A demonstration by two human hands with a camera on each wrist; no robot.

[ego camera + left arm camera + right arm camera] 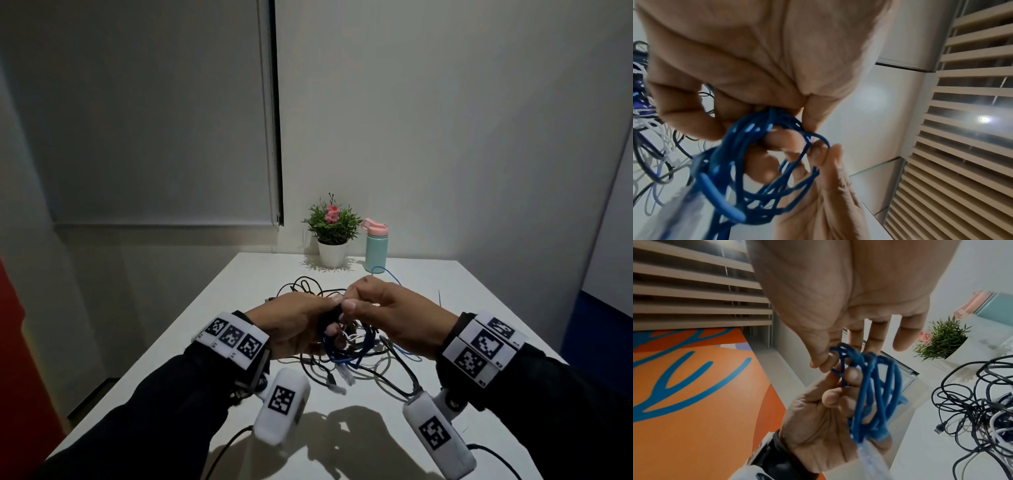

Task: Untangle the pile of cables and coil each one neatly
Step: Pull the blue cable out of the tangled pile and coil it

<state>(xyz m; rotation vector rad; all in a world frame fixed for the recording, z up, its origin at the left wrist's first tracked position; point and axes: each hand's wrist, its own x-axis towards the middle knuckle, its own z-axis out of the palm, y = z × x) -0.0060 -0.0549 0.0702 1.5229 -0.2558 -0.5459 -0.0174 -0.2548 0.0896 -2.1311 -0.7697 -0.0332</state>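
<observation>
Head view: left hand (294,325) curls round blue cable (346,349) coil above the counter (239,301), right hand (387,315) fingers (818,358) pinching a top loop, black tangle (972,402) beside; cable looks light, floppy, springy, best gripped across bunched loops.

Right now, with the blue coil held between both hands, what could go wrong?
The blue coil looks loose and uneven, so loops may slip off the left hand if the right hand lets go. A blue strand trails back toward the bottle; pulling may snag the pile or nudge the bottle.
</observation>
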